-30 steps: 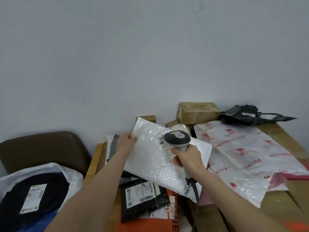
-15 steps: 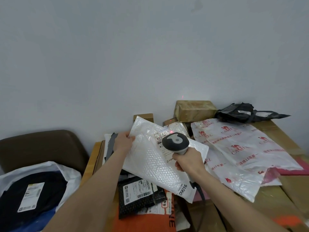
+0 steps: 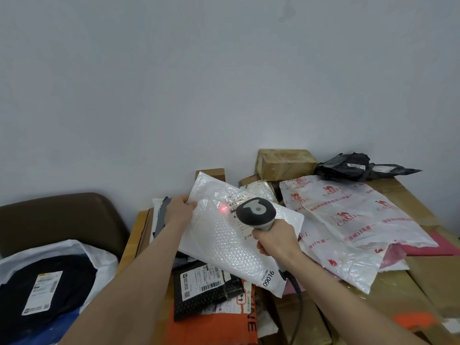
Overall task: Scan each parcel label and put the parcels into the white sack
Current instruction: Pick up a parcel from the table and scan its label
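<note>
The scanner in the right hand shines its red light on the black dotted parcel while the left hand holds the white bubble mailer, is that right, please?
No: the head view shows the scanner in the right hand shining its red light on the white bubble mailer, not the black dotted parcel. The left hand does hold it.

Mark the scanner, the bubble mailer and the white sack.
scanner (image 3: 256,212): head view, its dark rounded top.
bubble mailer (image 3: 224,245): head view, middle of its bubbled face.
white sack (image 3: 104,264): head view, white rim on its right side.
</note>
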